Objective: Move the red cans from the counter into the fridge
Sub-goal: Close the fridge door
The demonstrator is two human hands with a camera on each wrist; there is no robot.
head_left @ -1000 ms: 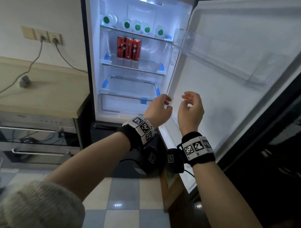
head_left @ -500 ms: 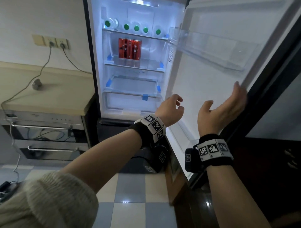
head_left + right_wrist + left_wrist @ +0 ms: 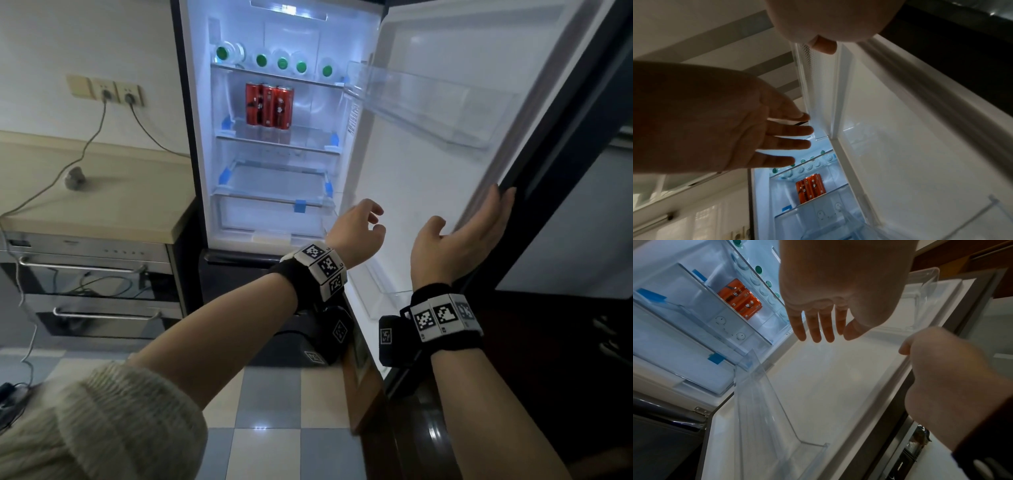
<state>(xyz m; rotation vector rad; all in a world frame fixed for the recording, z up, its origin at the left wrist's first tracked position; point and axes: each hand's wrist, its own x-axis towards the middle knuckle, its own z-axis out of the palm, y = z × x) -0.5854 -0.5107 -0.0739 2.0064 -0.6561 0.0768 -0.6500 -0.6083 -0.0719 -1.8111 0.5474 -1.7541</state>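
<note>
Head view: fridge (image 3: 352, 20) open, three red cans (image 3: 269, 106) standing together on the middle glass shelf (image 3: 308, 145), green-capped bottles (image 3: 262, 60) on the shelf above. Counter (image 3: 113, 192) at left with no red cans showing, only a cable plug (image 3: 74, 177). Right hand (image 3: 460, 240) palm up, fingers straight, hooked round the edge of the fridge door (image 3: 428, 164). Left hand (image 3: 358, 233) in the air in front of the lower shelves, fingers loosely curled, holding nothing. Left wrist view: left hand's fingers (image 3: 813, 327) relaxed and slightly apart, nothing in them; cans visible on the shelf beyond; right hand (image 3: 941, 369) at the door edge. Right wrist view: thumb (image 3: 823, 45) alone showing against the door liner, other fingers hidden; left hand (image 3: 740, 129) spread and bare. Judged step: cans look all stowed, closing the door in hand. Next move calls for swinging the door shut with the right hand, left hand kept out of the gap.
</note>
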